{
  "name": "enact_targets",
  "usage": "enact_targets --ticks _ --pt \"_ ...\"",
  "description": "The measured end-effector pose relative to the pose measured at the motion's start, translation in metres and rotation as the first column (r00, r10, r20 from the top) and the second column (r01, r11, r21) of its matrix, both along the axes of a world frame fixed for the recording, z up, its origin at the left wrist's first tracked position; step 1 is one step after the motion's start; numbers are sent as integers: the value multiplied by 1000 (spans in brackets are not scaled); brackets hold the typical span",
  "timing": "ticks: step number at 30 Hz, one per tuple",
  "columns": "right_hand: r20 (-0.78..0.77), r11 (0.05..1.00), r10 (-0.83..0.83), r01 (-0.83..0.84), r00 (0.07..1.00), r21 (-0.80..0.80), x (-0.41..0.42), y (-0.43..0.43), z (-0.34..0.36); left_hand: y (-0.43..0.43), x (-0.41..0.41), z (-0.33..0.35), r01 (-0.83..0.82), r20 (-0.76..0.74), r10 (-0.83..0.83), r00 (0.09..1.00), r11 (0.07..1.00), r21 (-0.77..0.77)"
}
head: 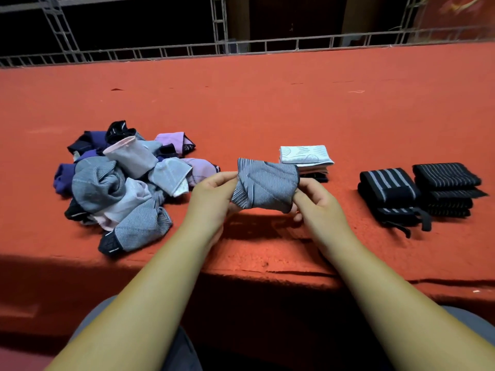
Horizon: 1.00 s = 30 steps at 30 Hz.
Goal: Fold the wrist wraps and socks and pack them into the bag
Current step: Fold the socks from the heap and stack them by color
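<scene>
— Grey striped knit, pinched at both ends! The left fingers (223, 178) curl onto the left edge of the folded grey striped sock (265, 183), thumb on top.

— And the right fingers (308, 187) clamp the opposite edge, tucked under the dark cuff. Left hand (211, 196) and right hand (318, 204) both grip, and the sock hangs just above the red carpeted ledge (267, 108), shadow beneath it.

— Widening out: right behind the sock sits a neat stack of folded socks (305, 156), a white patterned one on top.

— Off to the left lies a loose heap of unfolded socks (126, 180) in grey, purple, pink and black, near the left hand but not touching it.

— Over on the right are two piles of black wrist wraps. The broad-striped wrap pile (388, 191) is nearer the hands, and the thin-striped wrap pile (447, 188) sits just beside it. Black straps trail toward the front edge.

— Bare forearms reach in from below, with grey trousers (182, 352) at the bottom. A metal truss (219, 25) runs along the far side of the carpet.
</scene>
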State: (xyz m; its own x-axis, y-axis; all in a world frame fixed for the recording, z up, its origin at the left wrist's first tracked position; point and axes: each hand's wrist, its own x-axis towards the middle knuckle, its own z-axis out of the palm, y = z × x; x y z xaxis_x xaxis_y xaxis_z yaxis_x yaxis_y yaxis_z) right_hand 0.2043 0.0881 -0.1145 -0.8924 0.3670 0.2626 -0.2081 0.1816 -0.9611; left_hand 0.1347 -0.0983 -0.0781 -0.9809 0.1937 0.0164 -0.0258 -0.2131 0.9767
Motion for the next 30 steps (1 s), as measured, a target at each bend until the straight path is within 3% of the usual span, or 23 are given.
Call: enact_targets --ticks 5,7,9,11,15,19,24,30 --pt "29 997 -71 71 997 -12 0 5 -4 4 -18 -11 -132 42 138 990 984 -116" --pt "-15 978 -158 159 987 135 3 7 -3 2 -18 -11 -264 -218 200 955 909 -323" --pt "-61 947 -211 219 976 235 6 5 -1 1 -10 -10 -402 -546 105 831 792 -460" --pt "-84 935 -211 226 974 274 8 2 0 6 4 -4 -375 -655 -42 754 791 -483" --pt "-129 922 -184 217 974 320 8 -3 0 17 17 -3 -321 -662 -147 735 785 -530" --pt "-153 885 -203 248 967 393 9 -3 1 14 11 -6 -302 -562 -62 825 792 -531" --pt "-118 810 -308 325 944 488 9 6 4 2 -8 -9 -379 -514 17 858 695 -610" --pt "29 903 -417 410 908 131 2 18 8 -10 -34 -9 -459 -488 148 860 643 -614"
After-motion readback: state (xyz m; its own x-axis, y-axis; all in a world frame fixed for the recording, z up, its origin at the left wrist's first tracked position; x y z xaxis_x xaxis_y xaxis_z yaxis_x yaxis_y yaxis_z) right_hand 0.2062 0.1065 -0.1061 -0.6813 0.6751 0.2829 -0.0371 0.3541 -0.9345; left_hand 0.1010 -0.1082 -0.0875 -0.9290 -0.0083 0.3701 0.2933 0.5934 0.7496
